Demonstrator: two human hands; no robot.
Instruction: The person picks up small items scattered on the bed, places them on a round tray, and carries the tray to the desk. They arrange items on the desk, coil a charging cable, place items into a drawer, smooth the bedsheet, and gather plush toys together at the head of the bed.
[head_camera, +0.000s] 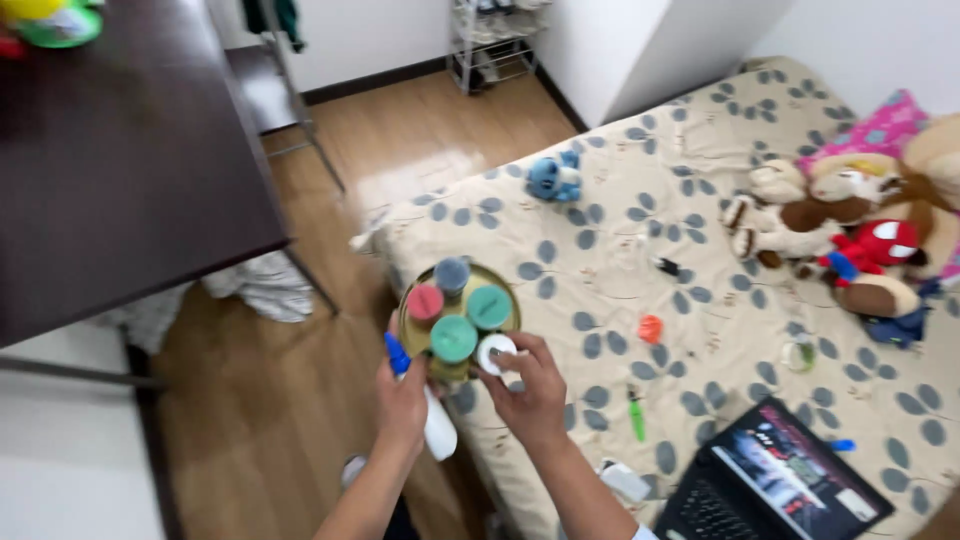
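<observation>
Over the corner of the patterned bed (620, 250), the left hand (402, 400) is closed around a white plastic bottle with a blue cap (436, 420) while also propping the round gold tin tray (412, 318) of coloured-lidded jars. The right hand (528, 392) pinches the small white-lidded jar (494, 352) at the tray's near rim. With one hand doing double duty, I judge the tray could tip and spill jars onto the wooden floor (260, 420).

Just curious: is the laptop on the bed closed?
No, the laptop lies open on the bed, its screen lit and facing up.
</observation>
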